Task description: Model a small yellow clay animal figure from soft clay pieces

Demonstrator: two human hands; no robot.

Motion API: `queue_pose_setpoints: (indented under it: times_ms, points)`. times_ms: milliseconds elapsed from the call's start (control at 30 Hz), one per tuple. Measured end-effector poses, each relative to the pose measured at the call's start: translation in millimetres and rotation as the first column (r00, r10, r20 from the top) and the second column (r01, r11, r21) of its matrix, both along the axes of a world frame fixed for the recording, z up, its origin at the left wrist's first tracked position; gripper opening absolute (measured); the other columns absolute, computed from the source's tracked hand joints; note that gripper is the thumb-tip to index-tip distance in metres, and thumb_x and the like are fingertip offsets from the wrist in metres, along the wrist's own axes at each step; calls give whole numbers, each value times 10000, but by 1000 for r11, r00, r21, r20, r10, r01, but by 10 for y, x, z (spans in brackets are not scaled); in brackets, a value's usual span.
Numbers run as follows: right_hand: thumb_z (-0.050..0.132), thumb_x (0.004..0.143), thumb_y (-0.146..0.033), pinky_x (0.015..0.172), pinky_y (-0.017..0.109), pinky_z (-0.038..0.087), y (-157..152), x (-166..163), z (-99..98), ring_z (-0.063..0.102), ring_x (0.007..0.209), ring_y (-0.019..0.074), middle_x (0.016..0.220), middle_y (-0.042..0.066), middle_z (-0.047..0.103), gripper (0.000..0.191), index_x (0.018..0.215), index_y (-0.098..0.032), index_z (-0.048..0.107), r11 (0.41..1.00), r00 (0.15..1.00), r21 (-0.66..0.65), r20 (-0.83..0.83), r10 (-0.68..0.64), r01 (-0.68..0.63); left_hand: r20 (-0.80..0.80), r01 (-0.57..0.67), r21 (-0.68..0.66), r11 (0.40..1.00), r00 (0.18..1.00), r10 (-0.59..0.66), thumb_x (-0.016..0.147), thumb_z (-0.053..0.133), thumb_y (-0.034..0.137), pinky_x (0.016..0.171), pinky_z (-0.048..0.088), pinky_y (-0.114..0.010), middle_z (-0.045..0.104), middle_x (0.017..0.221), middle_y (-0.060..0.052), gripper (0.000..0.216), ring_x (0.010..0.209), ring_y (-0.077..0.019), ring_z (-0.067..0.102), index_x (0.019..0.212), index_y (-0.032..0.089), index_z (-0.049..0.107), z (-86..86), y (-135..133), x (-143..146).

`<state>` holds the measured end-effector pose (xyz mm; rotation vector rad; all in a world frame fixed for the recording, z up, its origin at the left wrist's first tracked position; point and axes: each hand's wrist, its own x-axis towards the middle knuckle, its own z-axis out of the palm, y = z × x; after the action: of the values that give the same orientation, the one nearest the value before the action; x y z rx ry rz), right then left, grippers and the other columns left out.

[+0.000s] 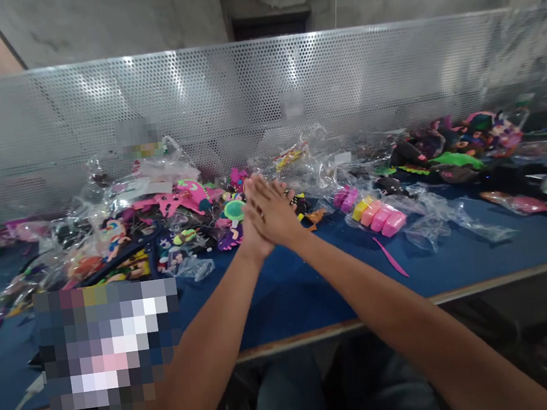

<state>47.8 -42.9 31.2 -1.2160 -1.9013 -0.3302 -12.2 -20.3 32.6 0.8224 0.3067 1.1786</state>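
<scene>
We are holding our right hand (274, 213) flat against our left hand (254, 236), palm facing palm, fingers extended rather than clenched; whether anything is lying between them, we cannot tell. We are perhaps flattening or rolling a small piece there, so the next move is probably calling for even pressure, then a careful parting. Just beside the left hand, a green round piece (234, 211) and a purple piece (229, 239) are lying nearest to our grip. Farther right, yellow and pink blocks (380, 216) are sitting beside clear wrapping (430, 229), and a pink tool (390, 257) is resting nearer us on the blue table (296, 299). Behind it all, a perforated metal screen (237, 79) is standing.
</scene>
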Motion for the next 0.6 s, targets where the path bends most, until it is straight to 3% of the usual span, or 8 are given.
queue_pose_setpoints:
  times_ms: [67, 133, 233, 300, 367, 433, 500, 600]
  points:
    - [360, 937, -333, 1145, 522, 40, 30, 83, 83, 176, 1402, 249, 1476, 62, 335, 464, 1385, -218, 398, 993, 993, 25, -38, -112, 113, -25, 75, -32, 997, 997, -76, 857, 466, 469, 796, 508, -336, 667, 1070, -60, 365, 1006, -216, 610, 1091, 232, 615, -79, -48, 83]
    - [391, 930, -346, 1132, 549, 61, 6, 202, 170, 205, 1389, 273, 1465, 57, 352, 425, 1335, -239, 461, 987, 987, 41, -61, -150, 153, -76, 53, -74, 996, 995, -59, 842, 522, 423, 665, 518, -272, 685, 905, -52, 289, 806, -173, 640, 963, 186, 635, -132, -69, 113]
    - [362, 941, -354, 1085, 476, 278, -161, 481, 248, 364, 1309, 251, 1395, 81, 441, 406, 1311, -228, 472, 999, 994, -25, -106, -35, 32, -142, -29, -69, 997, 990, 19, 774, 644, 354, 435, 411, -166, 597, 650, 11, 213, 495, -70, 528, 837, 154, 609, -129, -45, 47]
    - [327, 952, -362, 974, 407, 423, -356, 726, 208, 531, 1148, 215, 1262, 75, 561, 388, 1281, -233, 487, 969, 987, -213, -120, 104, -128, -144, -48, -48, 998, 989, 41, 728, 697, 357, 341, 283, -136, 500, 561, 51, 253, 387, -27, 409, 825, 149, 589, -87, -15, -29]
    - [429, 913, -387, 917, 399, 459, -593, 962, 73, 585, 1053, 223, 1166, 78, 617, 363, 1221, -227, 537, 874, 981, -450, -27, 193, -184, -124, -52, -49, 997, 991, 45, 704, 717, 377, 311, 207, -136, 438, 533, 70, 292, 353, -11, 343, 809, 148, 569, -41, 12, -95]
    - [569, 830, -428, 969, 443, 408, -832, 1131, -124, 537, 1122, 264, 1221, 97, 583, 377, 1144, -221, 589, 817, 956, -555, 121, 266, -157, -86, -36, -62, 997, 996, 30, 703, 719, 373, 318, 223, -139, 439, 548, 68, 292, 364, -14, 362, 799, 152, 554, -10, 29, -138]
    - [599, 803, -442, 970, 465, 393, -1023, 1212, -316, 523, 1118, 273, 1195, 107, 582, 336, 1049, -213, 610, 827, 958, -556, 181, 222, -87, -30, 10, -61, 998, 999, -12, 715, 712, 332, 366, 322, -148, 505, 613, 46, 264, 430, -38, 461, 853, 167, 560, 0, 38, -161]
    - [542, 848, -389, 858, 409, 454, -1134, 1206, -471, 584, 924, 222, 956, 82, 635, 200, 878, -193, 564, 854, 982, -518, 132, 138, -50, 52, 63, -25, 998, 997, -61, 739, 682, 242, 543, 485, -210, 608, 761, 9, 274, 625, -100, 606, 986, 205, 569, -21, 55, -188]
